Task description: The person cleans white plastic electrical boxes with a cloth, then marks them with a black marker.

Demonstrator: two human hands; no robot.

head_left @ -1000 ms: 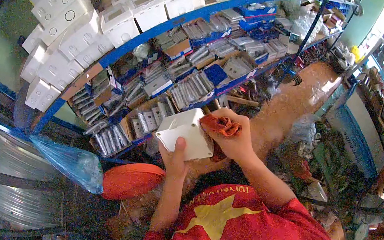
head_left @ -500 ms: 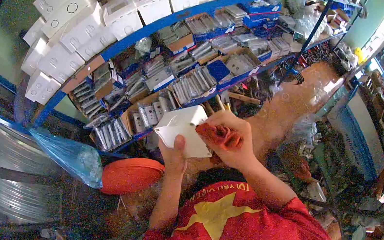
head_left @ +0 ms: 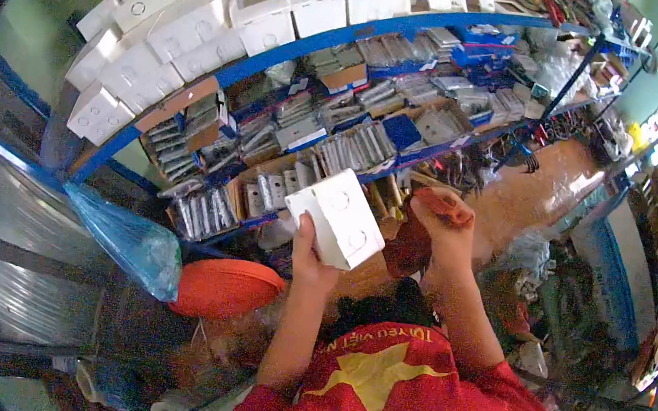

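My left hand (head_left: 308,257) grips a white square plastic box (head_left: 337,216) from below, thumb on its near side, holding it up in front of the shelves. My right hand (head_left: 443,230) is closed around an orange-red cloth (head_left: 447,206), which hangs down toward a darker red fold (head_left: 406,254). The cloth sits just right of the box and apart from it. Round knock-out marks show on the box's faces. I wear a red shirt with a yellow star (head_left: 373,373).
A blue metal shelf rack (head_left: 319,38) runs across the view, white boxes (head_left: 161,22) stacked on top and packaged fittings (head_left: 354,146) below. A blue plastic bag (head_left: 125,238) and an orange cushion (head_left: 227,286) lie at lower left. An aisle floor (head_left: 528,191) opens at right.
My right hand with the cloth has lifted off the box and moved right. My left hand has turned the box, showing its closed faces, and raised it slightly.
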